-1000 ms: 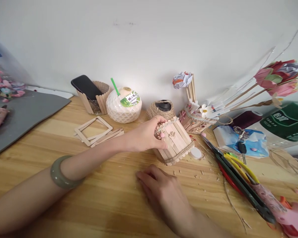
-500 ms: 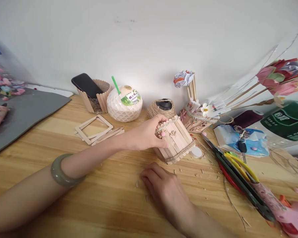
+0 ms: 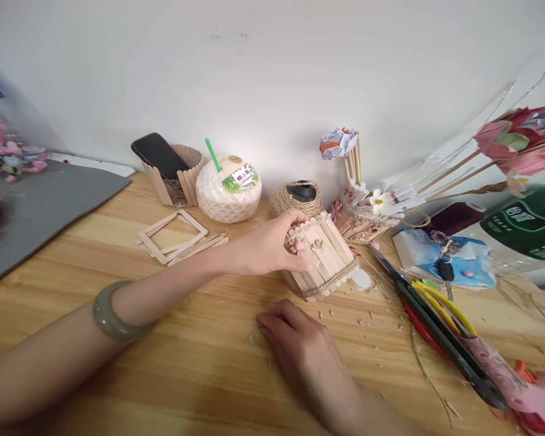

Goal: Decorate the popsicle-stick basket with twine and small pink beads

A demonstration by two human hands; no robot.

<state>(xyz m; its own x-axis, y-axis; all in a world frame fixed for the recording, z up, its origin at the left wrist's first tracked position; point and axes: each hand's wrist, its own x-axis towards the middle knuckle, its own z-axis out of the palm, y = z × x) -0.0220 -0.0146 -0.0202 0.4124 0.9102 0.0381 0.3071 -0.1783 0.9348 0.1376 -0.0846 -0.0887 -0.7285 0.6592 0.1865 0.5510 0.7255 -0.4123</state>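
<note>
My left hand (image 3: 266, 245) grips a small box made of craft sticks (image 3: 329, 257) by its left side, thumb across the front. Small flower decorations and a band of twine show on the box, which is tilted. My right hand (image 3: 300, 342) rests on the wooden table (image 3: 200, 363) just below the box, fingers curled in; whether anything is in them is hidden. Behind the box sits a ball of twine (image 3: 281, 200). A white round lid (image 3: 360, 279) lies beside the box's lower right corner.
Scissors (image 3: 440, 327) and a pink glue gun (image 3: 536, 393) lie at the right among wood scraps. Along the wall stand a stick holder with a phone (image 3: 161, 157), a coconut with a green straw (image 3: 229, 200) and a decorated flower holder (image 3: 361, 227). Stick frames (image 3: 172, 239) lie left.
Hardly anything differs: both hands and the box hold their places. The view has shifted very slightly.
</note>
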